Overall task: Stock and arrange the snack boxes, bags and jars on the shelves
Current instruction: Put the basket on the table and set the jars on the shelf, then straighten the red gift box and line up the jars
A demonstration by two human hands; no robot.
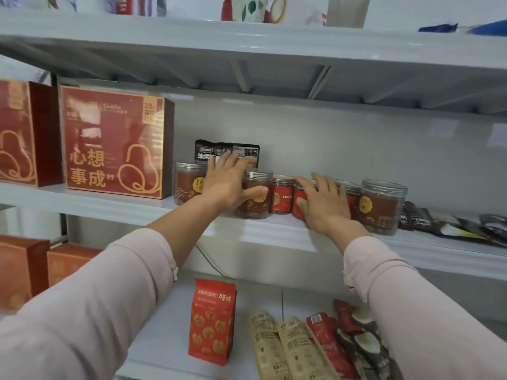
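A row of clear-lidded jars stands along the front of the middle shelf [260, 231]. My left hand [225, 185] reaches in with its fingers spread and fairly straight. Its thumb lies across the front of a brown jar [255, 207], and another brown jar [186, 187] stands just left of the hand. Black snack bags [247, 152] stand upright behind its fingertips. My right hand [326, 207] rests flat over a red jar [297, 208], thumb on its front, fingers straight. A small red jar [282, 198] stands between my hands. A large brown jar [382, 207] stands to the right.
Two big red gift boxes [115, 144] fill the shelf's left end. Black bags [452, 223] lie flat at its right end. On the lower shelf stand a red bag [211, 322], kraft bags [282, 349] and orange boxes [24, 270]. The upper shelf [247, 42] hangs close overhead.
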